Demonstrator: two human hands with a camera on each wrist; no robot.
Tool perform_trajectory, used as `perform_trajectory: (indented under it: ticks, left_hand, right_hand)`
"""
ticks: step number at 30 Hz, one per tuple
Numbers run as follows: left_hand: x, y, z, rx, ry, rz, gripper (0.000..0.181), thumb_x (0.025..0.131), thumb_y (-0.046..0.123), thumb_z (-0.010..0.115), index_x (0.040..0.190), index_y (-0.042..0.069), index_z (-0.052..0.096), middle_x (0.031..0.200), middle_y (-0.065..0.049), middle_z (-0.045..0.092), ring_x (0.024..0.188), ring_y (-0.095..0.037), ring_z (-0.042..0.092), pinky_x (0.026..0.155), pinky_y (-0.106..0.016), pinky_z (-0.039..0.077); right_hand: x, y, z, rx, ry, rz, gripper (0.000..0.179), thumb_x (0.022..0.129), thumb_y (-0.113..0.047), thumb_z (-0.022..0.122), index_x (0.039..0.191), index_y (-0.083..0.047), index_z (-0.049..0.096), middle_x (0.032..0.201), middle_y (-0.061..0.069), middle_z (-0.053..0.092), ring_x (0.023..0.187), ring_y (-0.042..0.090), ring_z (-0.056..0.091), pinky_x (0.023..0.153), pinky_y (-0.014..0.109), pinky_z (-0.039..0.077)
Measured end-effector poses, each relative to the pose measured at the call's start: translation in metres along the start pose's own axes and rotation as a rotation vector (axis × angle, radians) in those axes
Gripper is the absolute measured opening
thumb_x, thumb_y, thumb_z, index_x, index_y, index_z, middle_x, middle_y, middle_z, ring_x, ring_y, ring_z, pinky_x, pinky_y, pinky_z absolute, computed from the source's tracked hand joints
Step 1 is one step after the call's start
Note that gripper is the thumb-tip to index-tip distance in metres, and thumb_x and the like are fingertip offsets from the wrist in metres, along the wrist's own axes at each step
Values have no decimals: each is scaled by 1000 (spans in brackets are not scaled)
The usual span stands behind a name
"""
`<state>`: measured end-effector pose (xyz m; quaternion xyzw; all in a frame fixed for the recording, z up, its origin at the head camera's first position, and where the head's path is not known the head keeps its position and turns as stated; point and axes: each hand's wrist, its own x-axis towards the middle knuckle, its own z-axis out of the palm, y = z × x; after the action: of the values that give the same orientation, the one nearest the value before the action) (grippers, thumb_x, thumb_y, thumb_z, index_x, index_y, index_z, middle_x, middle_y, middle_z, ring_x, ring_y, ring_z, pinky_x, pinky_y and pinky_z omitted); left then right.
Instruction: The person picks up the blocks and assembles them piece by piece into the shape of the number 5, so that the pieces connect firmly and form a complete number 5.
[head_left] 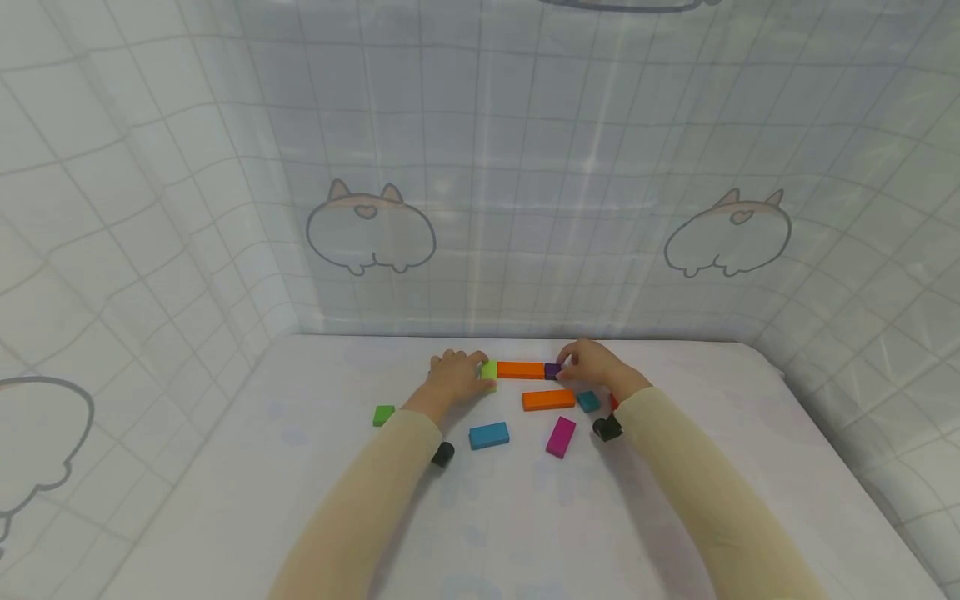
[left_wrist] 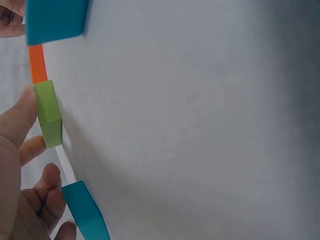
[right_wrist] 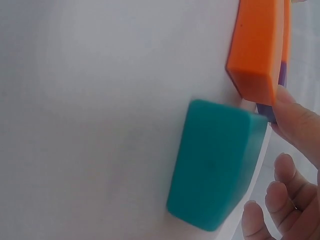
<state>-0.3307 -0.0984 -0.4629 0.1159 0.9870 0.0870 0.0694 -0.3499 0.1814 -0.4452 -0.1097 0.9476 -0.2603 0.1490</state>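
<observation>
In the head view a lime green block (head_left: 489,370), a long orange block (head_left: 521,370) and a purple block (head_left: 552,372) stand end to end in a row near the table's back edge. My left hand (head_left: 453,375) pinches the lime green block between thumb and index finger at the row's left end. At the right end, my right hand (head_left: 596,365) holds the purple block, thumb and fingertip against it. The left wrist view shows a teal block (left_wrist: 87,210) beside my other left fingers. Close in front of my right hand sits another teal block (right_wrist: 212,165).
A second orange block (head_left: 548,401) lies just in front of the row. Nearer me are a blue block (head_left: 489,435) and a magenta block (head_left: 561,437). A green block (head_left: 384,414) sits left; a red block (head_left: 614,402) is partly hidden by my right forearm. Curtains surround the table.
</observation>
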Motion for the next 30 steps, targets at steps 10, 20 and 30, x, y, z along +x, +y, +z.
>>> perform_trajectory:
  ticks: [10,20,30]
  left_hand:
    - [-4,0,-2,-5,13,21,66,92,60,61,146,24,51,133,-11,61,112,-30,50,93,-47,37]
    - [-6,0,-2,3,19,34,66,93,60,60,147,24,50,133,-12,60,112,-31,50,94,-48,37]
    - [-8,1,-5,-18,16,19,65,93,57,62,147,23,50,132,-12,61,111,-31,50,94,-48,37]
  right_hand:
    - [-1,-2,1,-13,3,-4,27,94,-25,73,118,-14,71,122,16,59,108,32,54,98,50,47]
    - [-2,-4,0,-41,3,-21,28,93,-24,73,119,-13,71,118,15,61,104,30,54,97,47,47]
    - [1,-2,2,-46,-4,-26,29,95,-24,72,121,-13,70,120,15,61,105,30,55,98,48,47]
